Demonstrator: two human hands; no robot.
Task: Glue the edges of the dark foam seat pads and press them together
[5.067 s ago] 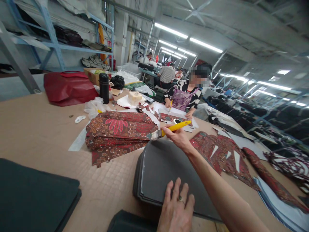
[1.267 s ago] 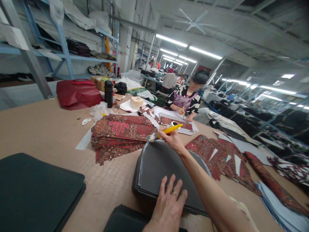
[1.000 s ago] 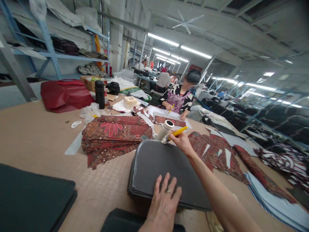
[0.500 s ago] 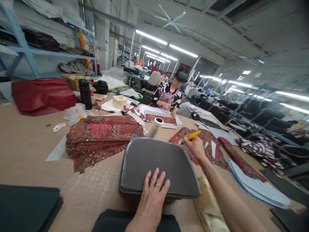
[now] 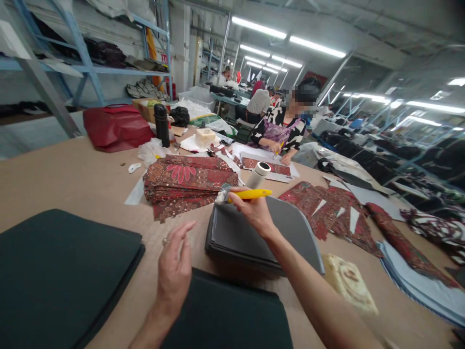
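In the head view my right hand (image 5: 254, 211) grips a brush by its yellow handle (image 5: 254, 194). The pale, clumped bristles (image 5: 221, 196) point left, over the far left corner of a stack of dark grey curved panels (image 5: 290, 228). Whether they touch the panel cannot be made out. My left hand (image 5: 175, 261) is raised left of the stack, holding nothing, its fingers stretched out with a ring on one. Beneath and beside it lie dark green panels (image 5: 232, 315), with a larger dark green pile (image 5: 61, 271) further left. A cream-crusted block or container (image 5: 350, 281) sits right of the grey stack.
Patterned red-brown fabric pieces (image 5: 189, 179) lie behind the stack, with more (image 5: 337, 208) to the right. A white cylinder (image 5: 257, 175) stands behind it. A black flask (image 5: 162, 125) and red bag (image 5: 116, 127) stand far left. A co-worker (image 5: 281, 126) works across the table.
My left hand has lifted off the grey stack and moved left. My right hand has brought the brush from the patterned fabric on the right to the stack's far left corner. The view has shifted.
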